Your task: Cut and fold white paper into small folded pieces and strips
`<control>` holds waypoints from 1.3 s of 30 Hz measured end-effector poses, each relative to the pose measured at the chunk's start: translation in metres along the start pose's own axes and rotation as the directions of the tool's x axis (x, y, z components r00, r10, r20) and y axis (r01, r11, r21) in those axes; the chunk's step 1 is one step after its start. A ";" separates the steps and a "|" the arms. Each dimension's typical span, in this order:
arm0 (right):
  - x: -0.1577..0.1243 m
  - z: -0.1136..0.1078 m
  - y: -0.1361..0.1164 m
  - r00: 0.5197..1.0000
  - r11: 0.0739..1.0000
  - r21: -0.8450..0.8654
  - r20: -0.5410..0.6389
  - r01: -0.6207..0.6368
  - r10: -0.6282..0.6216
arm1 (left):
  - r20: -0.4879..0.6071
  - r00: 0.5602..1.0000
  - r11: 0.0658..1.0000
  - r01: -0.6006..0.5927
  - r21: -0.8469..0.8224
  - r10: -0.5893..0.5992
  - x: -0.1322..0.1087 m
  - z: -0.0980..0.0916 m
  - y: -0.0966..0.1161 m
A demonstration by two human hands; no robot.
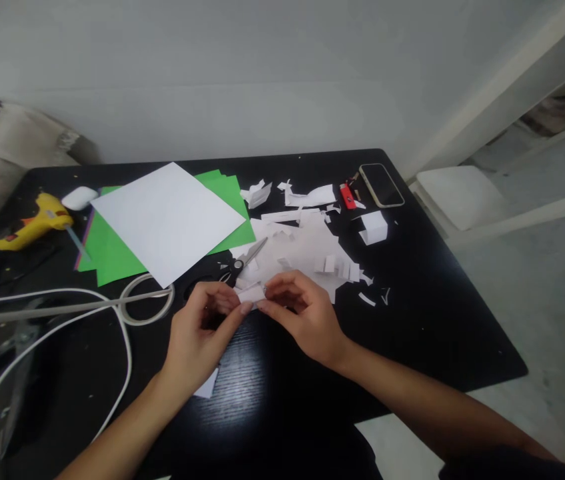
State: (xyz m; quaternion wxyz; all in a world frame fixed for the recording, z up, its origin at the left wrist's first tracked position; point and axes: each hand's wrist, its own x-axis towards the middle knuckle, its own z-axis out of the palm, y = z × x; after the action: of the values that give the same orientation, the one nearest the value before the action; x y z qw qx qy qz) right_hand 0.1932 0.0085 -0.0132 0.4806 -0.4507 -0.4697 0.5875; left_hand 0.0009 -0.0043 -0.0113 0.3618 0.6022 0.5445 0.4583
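Between my two hands is a small folded piece of white paper (251, 294), held above the black table. My left hand (203, 327) pinches its left end with thumb and fingers. At its right end, the fingertips of my right hand (307, 319) close on it. Just beyond the paper, scissors (242, 261) lie partly spread on white paper scraps (302, 243), their handles partly hidden behind my left hand. Another bit of white paper (207, 385) shows beneath my left wrist.
A white sheet (167, 223) lies over green sheets (121, 259) at the left. Beside them are a yellow glue gun (37, 223), a white case (79, 198) and a white cable (127, 347). A phone (381, 185), red lighter (347, 196) and folded paper (375, 227) sit at the back right.
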 end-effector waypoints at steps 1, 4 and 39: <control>0.000 0.000 0.000 1.000 1.000 0.006 0.002 -0.006 0.006 | 0.005 1.000 1.000 0.019 -0.020 -0.019 0.000 0.000 0.000; 0.000 0.002 0.001 1.000 0.999 0.028 0.000 -0.021 0.021 | 0.006 0.998 0.992 0.071 -0.102 -0.070 0.000 0.003 0.002; 0.001 0.003 -0.001 0.994 0.987 0.125 0.031 -0.104 0.101 | 0.065 0.982 0.934 0.189 -0.303 -0.178 0.001 0.007 0.006</control>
State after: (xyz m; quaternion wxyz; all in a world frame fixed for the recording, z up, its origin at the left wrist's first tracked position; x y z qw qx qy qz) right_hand 0.1906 0.0094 -0.0121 0.4715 -0.4357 -0.4136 0.6456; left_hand 0.0097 -0.0038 -0.0080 0.5026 0.4932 0.5134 0.4906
